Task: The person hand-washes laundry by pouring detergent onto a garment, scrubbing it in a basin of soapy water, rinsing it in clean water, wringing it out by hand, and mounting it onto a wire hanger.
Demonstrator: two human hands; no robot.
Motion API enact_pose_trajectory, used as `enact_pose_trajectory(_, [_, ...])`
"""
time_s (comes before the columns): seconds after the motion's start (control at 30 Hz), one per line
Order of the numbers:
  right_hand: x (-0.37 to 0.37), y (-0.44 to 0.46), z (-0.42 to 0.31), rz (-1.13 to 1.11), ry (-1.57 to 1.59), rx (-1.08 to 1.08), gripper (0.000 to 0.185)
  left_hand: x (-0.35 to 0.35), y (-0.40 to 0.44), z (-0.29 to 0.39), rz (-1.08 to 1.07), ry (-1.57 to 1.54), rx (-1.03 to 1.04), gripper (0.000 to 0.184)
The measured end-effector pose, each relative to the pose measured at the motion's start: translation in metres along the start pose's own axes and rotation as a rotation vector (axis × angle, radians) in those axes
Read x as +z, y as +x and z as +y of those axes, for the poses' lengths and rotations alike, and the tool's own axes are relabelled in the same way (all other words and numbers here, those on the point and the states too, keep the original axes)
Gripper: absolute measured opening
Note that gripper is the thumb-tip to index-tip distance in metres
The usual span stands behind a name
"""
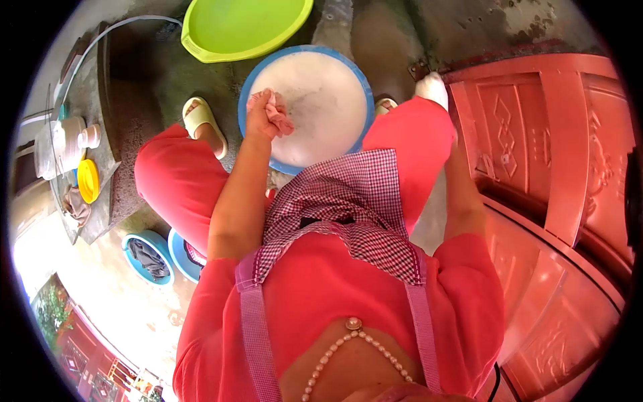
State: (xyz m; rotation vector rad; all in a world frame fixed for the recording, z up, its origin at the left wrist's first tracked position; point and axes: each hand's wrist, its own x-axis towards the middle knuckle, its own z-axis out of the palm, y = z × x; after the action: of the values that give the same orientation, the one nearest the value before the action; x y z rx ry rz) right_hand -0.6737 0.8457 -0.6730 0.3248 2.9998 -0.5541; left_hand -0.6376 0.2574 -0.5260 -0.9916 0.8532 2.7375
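My left hand [260, 120] is closed around a crumpled pink cloth [275, 112], over the left part of a blue-rimmed basin [367, 100]. Whitish, sudsy liquid [318, 100] fills the basin, with a darker patch near its middle. On the other side, my right forearm [463, 191] reaches forward past my right knee. The knee hides my right hand, so its fingers do not show. Just beyond the knee is a white object [432, 88], and I cannot make out what it is or whether that hand touches it.
A lime-green tub [244, 27] stands beyond the basin. Red carved panels [516, 134] line my right side. At left are a stone ledge [100, 134] with containers and a yellow lid [88, 181], a hose [127, 21], and a blue bucket [127, 249] of dark cloth.
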Motion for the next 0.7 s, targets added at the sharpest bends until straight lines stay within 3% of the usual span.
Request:
enact_pose_trajectory(0.07, [-0.005, -0.051, -0.002, 0.088, 0.087, 0.167, 0.051, 0.011, -0.006, 0.0, 0.023, 0.006, 0.002, 0.014])
enact_pose_trajectory(0.2, [-0.01, -0.11, -0.008, 0.053, 0.02, 0.513, 0.045, 0.016, -0.004, -0.005, 0.003, -0.098, -0.014, 0.012])
enact_pose_trajectory(0.37, [-0.045, -0.136, -0.026, 0.065, -0.087, 0.778, 0.038, 0.018, 0.003, -0.011, -0.158, -0.152, 0.0, 0.018])
enact_pose_trajectory(0.47, [-0.103, -0.128, -0.073, 0.443, -0.059, 0.847, 0.035, 0.03, -0.002, -0.008, -0.144, -0.167, 0.024, 0.025])
enact_pose_trajectory(0.5, [-0.124, -0.12, -0.094, 0.594, 0.172, 0.718, 0.035, 0.034, -0.004, -0.007, -0.153, -0.189, 0.002, 0.032])
enact_pose_trajectory(0.57, [-0.155, -0.093, -0.119, 0.733, 1.085, 0.164, 0.027, 0.048, -0.011, -0.004, -0.213, -0.195, 0.037, 0.032])
enact_pose_trajectory(0.63, [-0.232, -0.095, -0.252, 0.55, 1.089, 0.128, 0.031, 0.06, -0.016, 0.001, -0.24, -0.23, 0.013, 0.037])
enact_pose_trajectory(0.7, [-0.252, -0.09, -0.328, 0.447, 1.144, -0.149, 0.034, 0.075, -0.029, 0.009, -0.339, -0.267, 0.016, 0.039])
